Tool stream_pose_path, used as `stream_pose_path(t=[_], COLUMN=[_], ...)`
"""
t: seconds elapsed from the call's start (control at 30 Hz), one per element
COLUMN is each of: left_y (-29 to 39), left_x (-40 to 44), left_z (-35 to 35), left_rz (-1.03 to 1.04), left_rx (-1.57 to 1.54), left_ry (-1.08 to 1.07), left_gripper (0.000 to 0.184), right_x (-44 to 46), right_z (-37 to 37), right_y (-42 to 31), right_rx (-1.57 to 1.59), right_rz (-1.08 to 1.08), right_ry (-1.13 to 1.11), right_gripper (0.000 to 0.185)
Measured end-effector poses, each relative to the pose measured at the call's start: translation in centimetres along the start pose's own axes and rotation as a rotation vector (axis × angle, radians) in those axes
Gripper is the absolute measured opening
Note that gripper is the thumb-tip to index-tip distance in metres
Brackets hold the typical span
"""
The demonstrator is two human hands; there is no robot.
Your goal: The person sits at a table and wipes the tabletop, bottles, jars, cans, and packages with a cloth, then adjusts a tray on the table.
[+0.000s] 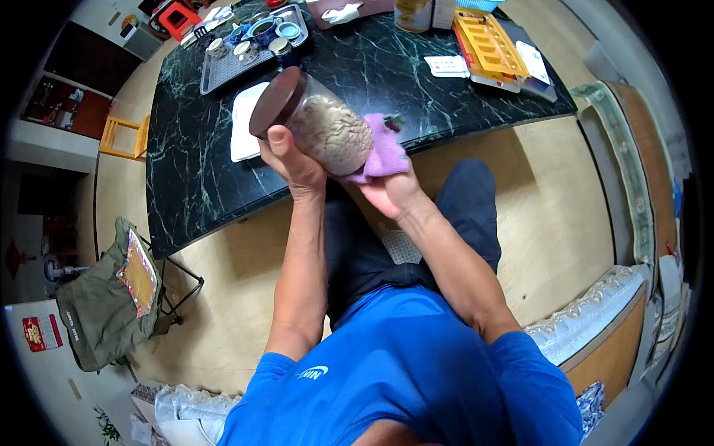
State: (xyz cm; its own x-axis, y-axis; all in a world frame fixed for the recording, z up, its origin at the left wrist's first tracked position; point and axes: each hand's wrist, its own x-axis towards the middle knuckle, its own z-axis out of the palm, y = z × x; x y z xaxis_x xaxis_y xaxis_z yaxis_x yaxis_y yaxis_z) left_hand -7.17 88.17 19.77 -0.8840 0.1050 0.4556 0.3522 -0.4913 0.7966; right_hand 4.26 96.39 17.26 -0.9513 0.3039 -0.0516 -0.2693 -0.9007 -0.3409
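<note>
A clear jar (327,130) with a dark reddish-brown lid (278,100) is tilted in the air in front of the table's near edge. Pale, lumpy powder shows through its wall. My left hand (296,165) is wrapped round the lid end, thumb up against the lid. At the jar's base, my right hand (394,189) presses a purple cloth (387,152) against it; the cloth hides most of those fingers. A white sheet (248,123) lies on the table just beyond my left hand.
On the dark marbled table (201,178) stand a grey tray (223,72) with cups and small jars, a yellow compartment box (491,44), a white card (447,67), a tin (413,13) and a pink container (349,11). A folding chair (104,312) stands at left.
</note>
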Motion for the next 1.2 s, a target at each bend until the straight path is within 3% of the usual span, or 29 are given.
stream_pose_path(t=[0.1,0.2,0.3,0.37,0.43,0.5,0.6,0.73,0.87,0.93,1.0,1.07,1.13,1.2], left_y=[0.6,1.1,1.1,1.2,1.2,1.0,1.1,1.3,1.0,1.5,1.1,0.7,0.8,1.1], left_x=[0.7,1.3,0.8,0.5,0.4,0.5,1.1,1.4,1.1,0.8,1.0,1.5,1.9,1.7], left_z=[-0.1,-0.3,-0.5,-0.6,-0.7,-0.7,-1.2,-1.5,-1.3,-0.6,-0.9,-1.5,-2.0,-1.7], left_rz=[0.216,0.211,0.113,0.064,0.026,0.052,0.153,0.264,0.118,0.064,0.088,0.113,0.178,0.143], left_rx=[0.25,0.198,0.093,0.03,0.033,0.024,0.113,0.213,0.019,-0.035,-0.027,-0.016,0.094,0.045], left_ry=[0.052,0.084,0.028,-0.024,-0.047,-0.053,-0.037,-0.014,-0.082,-0.104,-0.094,-0.086,-0.032,-0.037], left_gripper=[0.095,0.096,0.097,0.098,0.097,0.096,0.095,0.096,0.094,0.094,0.095,0.095,0.094,0.093], right_x=[0.1,-0.8,-0.3,0.2,0.2,0.1,-0.7,-1.4,-0.2,0.4,-0.4,-1.3,-1.4,-0.6], right_z=[-1.1,0.3,0.6,-0.3,-0.5,-0.8,-1.2,-1.3,-1.4,-1.3,-1.5,-2.3,-2.3,-2.1], right_y=[0.5,-0.2,-0.1,0.2,0.2,0.4,0.7,-1.1,-1.1,-0.6,-0.1,0.4,-0.3,-0.8], right_rx=[-0.08,-0.1,0.005,-0.042,0.022,0.087,-0.116,-0.238,-0.188,-0.032,-0.025,-0.297,-0.295,-0.082], right_rz=[0.07,0.085,0.024,0.077,0.12,0.163,0.15,0.015,-0.028,0.087,0.147,0.052,0.055,0.073], right_ry=[0.031,0.098,0.033,-0.079,-0.132,-0.188,-0.073,-0.017,-0.054,-0.069,-0.076,-0.073,-0.083,-0.104], right_gripper=[0.035,0.036,0.043,0.055,0.057,0.058,0.057,0.044,0.052,0.055,0.06,0.065,0.065,0.062])
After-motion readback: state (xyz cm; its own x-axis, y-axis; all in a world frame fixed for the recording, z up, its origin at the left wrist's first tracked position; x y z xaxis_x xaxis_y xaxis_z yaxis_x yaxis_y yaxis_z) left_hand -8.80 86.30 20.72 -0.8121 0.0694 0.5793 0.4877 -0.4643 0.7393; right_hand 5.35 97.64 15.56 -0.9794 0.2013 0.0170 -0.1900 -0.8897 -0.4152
